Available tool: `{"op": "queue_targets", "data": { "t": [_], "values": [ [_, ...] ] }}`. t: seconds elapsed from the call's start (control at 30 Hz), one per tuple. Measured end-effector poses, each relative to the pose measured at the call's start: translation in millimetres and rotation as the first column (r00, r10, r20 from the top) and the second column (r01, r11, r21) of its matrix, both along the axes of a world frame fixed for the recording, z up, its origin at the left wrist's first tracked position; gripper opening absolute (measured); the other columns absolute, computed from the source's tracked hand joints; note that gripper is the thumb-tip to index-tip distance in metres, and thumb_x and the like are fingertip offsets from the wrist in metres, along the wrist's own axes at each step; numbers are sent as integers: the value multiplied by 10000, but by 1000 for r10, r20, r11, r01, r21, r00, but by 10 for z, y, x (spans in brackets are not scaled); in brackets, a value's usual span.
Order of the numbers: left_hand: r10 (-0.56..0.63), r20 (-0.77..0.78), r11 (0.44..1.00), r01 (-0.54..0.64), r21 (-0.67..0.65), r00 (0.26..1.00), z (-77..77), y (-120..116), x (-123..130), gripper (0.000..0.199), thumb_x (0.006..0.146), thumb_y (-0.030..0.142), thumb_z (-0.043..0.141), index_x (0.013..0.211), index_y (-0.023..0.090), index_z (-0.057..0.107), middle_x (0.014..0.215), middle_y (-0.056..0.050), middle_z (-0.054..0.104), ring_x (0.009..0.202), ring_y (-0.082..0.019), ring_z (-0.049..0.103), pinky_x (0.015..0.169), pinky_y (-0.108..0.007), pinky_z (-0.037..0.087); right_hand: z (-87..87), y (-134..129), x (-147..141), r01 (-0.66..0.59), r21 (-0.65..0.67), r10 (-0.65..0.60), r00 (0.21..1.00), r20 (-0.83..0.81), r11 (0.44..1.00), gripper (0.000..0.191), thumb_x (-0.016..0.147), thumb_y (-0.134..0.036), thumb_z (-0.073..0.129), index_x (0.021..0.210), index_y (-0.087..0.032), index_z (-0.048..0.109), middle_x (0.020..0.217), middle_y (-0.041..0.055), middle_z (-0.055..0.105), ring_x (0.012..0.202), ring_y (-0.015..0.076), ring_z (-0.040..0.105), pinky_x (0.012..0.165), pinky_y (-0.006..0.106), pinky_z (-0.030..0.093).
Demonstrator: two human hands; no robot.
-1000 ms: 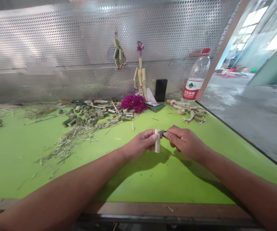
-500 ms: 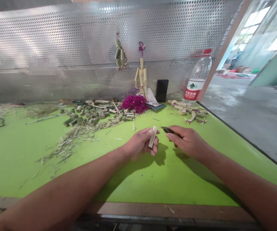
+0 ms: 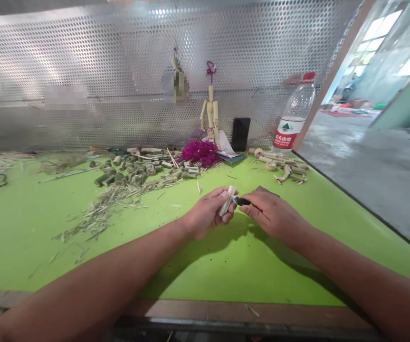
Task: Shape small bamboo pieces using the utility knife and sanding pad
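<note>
Between the thumb and fingers of my left hand [image 3: 206,212] is a short pale piece of bamboo [image 3: 227,202], held at a slant above the green tabletop. My right hand [image 3: 274,211] is closed around a dark-handled utility knife [image 3: 242,201]. The knife's blade points left and meets the upper right side of the bamboo. My right fingers cover most of the handle. Both hands are a little above the table, and their shadows fall below them.
Cut bamboo pieces [image 3: 129,171] and shavings [image 3: 108,206] lie left on the green table [image 3: 205,280]. Behind are purple cord [image 3: 200,154], a standing bamboo figure [image 3: 210,111], a phone [image 3: 241,134] and a water bottle [image 3: 290,121]. More bamboo parts [image 3: 285,166] lie at right.
My right hand has turned and moved slightly left, bringing the knife blade from just beside the bamboo onto it. My left hand keeps its hold almost unmoved.
</note>
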State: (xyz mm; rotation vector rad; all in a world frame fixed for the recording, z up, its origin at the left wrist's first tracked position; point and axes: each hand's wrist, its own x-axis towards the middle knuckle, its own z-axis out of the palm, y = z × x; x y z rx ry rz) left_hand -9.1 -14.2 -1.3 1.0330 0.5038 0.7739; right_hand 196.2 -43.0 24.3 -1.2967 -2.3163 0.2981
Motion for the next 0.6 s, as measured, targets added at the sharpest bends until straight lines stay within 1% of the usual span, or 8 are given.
{"op": "queue_targets", "data": {
  "t": [0.1,0.17,0.27,0.37,0.43,0.47,0.6],
  "values": [
    [-5,-20,999,6,40,1000,9,-9,8,366,945,485,503,1122,174,578,787,-7,546,578,-66,489,524,-190,368,10,-9,2,8,6,-8,999,36,1000,442,998,-502,379,1051,-169,664,922,94,673,826,223,587,692,325,394],
    [-22,-36,996,25,87,999,14,-20,15,390,921,500,542,1137,177,571,762,9,518,564,-58,452,512,-187,330,15,-17,3,10,13,-11,998,55,1000,437,997,-499,383,1052,-166,662,899,89,662,798,215,586,684,319,388],
    [-75,-79,979,89,184,994,13,-34,23,435,848,432,679,1170,170,548,719,38,474,556,-51,397,509,-191,289,10,-27,5,16,29,-17,999,50,999,419,985,-504,416,1033,-172,666,879,81,652,761,202,578,666,307,385],
    [-84,-120,962,112,249,989,7,-37,27,459,831,389,705,1187,156,532,704,47,460,554,-56,375,509,-202,288,-1,-25,6,31,57,-32,999,17,998,382,978,-477,448,1095,-183,663,911,87,657,790,206,582,673,303,393],
    [-80,-137,956,114,270,987,1,-35,28,441,860,399,665,1198,150,531,670,56,436,537,-59,359,500,-205,281,-5,-22,7,36,68,-36,999,0,997,374,982,-455,448,1143,-186,653,938,95,660,816,212,583,690,307,402],
    [-77,-143,955,114,274,987,-3,-34,28,440,870,403,650,1207,148,530,659,58,428,531,-60,354,496,-206,277,-7,-21,7,33,67,-33,999,-1,997,375,983,-453,443,1135,-183,655,936,96,660,815,213,581,693,310,404],
    [-43,-151,964,81,253,988,-27,-23,23,510,858,404,666,1274,157,500,678,53,451,537,-61,374,496,-208,281,-10,-29,0,-10,25,10,999,31,1000,379,989,-456,424,1037,-174,672,907,88,658,784,210,575,663,309,391]
  ]
}}
